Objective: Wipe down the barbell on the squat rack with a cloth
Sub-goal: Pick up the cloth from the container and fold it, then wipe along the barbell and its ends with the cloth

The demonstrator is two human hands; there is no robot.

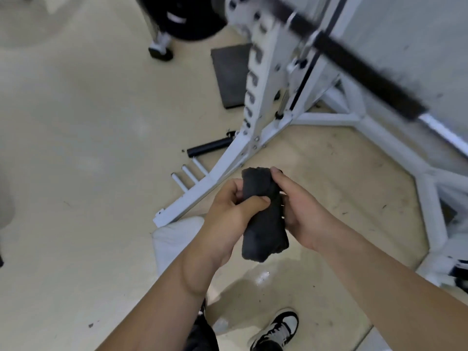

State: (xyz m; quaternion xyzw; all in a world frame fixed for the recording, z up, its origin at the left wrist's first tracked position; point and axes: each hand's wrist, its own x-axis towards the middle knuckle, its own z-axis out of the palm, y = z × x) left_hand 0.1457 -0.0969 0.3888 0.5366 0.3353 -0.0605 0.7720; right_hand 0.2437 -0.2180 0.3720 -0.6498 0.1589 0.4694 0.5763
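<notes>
The barbell [354, 62] sits up on the squat rack [260, 79], in the upper right of your view. Its long axis runs on a slant from top centre down toward the right edge, and it is blurred, so its surface is hard to read. Your cloth [263, 224], a dark rolled bundle standing roughly on end, is well below the bar and apart from it, held between both hands. Your left hand [228, 214] lays its thumb across the front of the roll with the fingers curled behind; your right hand [304, 211] wraps the other side, fingers curled round the back. The bar lies up and to the right of your fingers, so the right hand is the nearer one. I'd judge the wiping not yet begun: the cloth needs lifting onto the bar, then running along that slant. Below you a shoe [278, 328] stands on the pale floor [76, 173]
</notes>
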